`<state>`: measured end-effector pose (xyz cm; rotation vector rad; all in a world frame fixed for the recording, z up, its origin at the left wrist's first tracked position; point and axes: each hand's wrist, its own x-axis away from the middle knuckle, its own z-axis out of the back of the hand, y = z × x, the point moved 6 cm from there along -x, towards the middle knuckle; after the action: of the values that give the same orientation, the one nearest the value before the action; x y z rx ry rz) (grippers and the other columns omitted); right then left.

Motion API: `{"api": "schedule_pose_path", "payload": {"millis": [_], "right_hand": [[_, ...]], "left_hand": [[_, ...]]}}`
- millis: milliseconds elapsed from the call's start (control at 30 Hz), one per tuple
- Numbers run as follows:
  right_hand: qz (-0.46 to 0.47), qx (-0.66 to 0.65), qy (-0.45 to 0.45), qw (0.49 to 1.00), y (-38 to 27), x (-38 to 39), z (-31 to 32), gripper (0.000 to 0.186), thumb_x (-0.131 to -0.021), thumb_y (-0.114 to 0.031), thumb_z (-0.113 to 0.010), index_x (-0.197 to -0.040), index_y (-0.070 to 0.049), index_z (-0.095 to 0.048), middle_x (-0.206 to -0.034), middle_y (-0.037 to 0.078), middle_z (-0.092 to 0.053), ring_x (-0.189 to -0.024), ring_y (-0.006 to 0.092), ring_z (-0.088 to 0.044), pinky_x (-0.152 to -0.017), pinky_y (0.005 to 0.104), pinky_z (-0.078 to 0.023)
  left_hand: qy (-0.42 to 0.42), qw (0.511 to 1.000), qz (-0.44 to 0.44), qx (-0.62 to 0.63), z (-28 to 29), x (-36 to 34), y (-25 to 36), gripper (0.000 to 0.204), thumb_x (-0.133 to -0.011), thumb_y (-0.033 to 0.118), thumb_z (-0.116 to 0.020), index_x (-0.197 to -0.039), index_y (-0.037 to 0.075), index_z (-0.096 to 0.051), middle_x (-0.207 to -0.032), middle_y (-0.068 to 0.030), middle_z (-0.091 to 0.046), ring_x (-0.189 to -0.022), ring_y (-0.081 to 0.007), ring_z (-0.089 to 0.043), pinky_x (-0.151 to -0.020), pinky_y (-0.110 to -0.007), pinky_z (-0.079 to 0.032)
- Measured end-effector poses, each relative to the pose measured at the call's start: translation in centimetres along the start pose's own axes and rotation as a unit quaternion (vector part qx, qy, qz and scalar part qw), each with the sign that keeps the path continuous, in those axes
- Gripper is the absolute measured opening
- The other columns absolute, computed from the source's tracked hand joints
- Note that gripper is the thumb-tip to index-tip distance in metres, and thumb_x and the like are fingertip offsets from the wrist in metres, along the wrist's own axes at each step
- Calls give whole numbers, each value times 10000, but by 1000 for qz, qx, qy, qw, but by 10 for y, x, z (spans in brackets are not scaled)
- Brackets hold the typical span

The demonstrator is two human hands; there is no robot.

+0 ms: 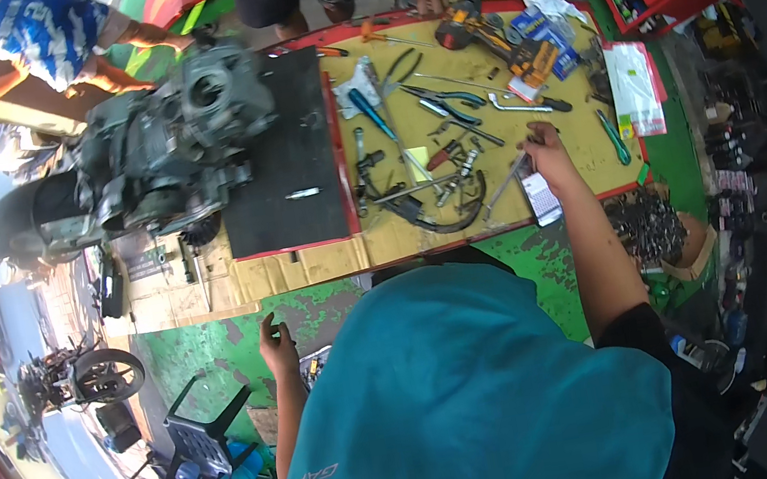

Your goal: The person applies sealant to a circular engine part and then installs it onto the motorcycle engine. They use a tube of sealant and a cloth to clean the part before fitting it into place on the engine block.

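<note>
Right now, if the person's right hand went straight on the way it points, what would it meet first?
Likely the silver bar tool lying just beyond the right hand, though depth is unclear and the hand might pass above it.

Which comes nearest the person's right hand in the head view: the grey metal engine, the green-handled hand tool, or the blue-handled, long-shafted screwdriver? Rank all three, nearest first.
1. Green-handled hand tool: just right of the right hand.
2. Blue-handled, long-shafted screwdriver: left of the hand and higher in the picture.
3. Grey metal engine: farthest, well to the left.
</note>
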<state>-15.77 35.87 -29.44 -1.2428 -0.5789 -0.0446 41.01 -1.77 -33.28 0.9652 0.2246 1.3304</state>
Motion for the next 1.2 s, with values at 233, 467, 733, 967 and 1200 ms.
{"api": "schedule_pose_path", "payload": {"millis": [233,467,733,967,1200], "right_hand": [[-34,-53,4,998,-5,-67,19,371,-917,-93,-663,-1261,-50,-531,-1003,105,-704,-728,169,-664,-542,303,-514],[-36,1,1,999,10,-132,-6,422,-870,-116,-748,-1223,-28,-535,-960,97,-699,-667,176,-676,-508,315,-511],[100,129,-19,986,31,-162,-19,442,-838,-160,-780,-1181,-5,-550,-913,131,-714,-748,212,-693,-659,341,-544],[173,237,40,955,8,-119,5,426,-832,-242,-793,-1133,-10,-599,-984,161,-719,-827,247,-703,-746,357,-531],[184,149,49,970,-6,-74,20,308,-899,-133,-705,-1172,-23,-614,-952,89,-686,-730,140,-587,-699,301,-495]], "left_hand": [[-2,990,-53,-133,-8,37,-6,396,-898,131,-655,-1289,74,-638,-902,-104,-690,-634,-170,-606,-597,-325,-489],[4,989,5,-145,-14,71,21,372,-917,131,-660,-1283,69,-640,-907,-95,-694,-688,-147,-609,-626,-319,-498],[20,994,14,-102,-39,91,59,355,-934,108,-644,-1286,63,-640,-873,-54,-657,-653,-97,-560,-583,-276,-459],[83,995,-50,-27,-45,83,118,319,-956,82,-618,-1271,41,-644,-858,-30,-638,-606,-63,-505,-556,-252,-420],[111,985,-126,-39,-50,62,192,272,-950,95,-646,-1214,38,-680,-878,-37,-645,-725,-79,-563,-646,-260,-459]]}}
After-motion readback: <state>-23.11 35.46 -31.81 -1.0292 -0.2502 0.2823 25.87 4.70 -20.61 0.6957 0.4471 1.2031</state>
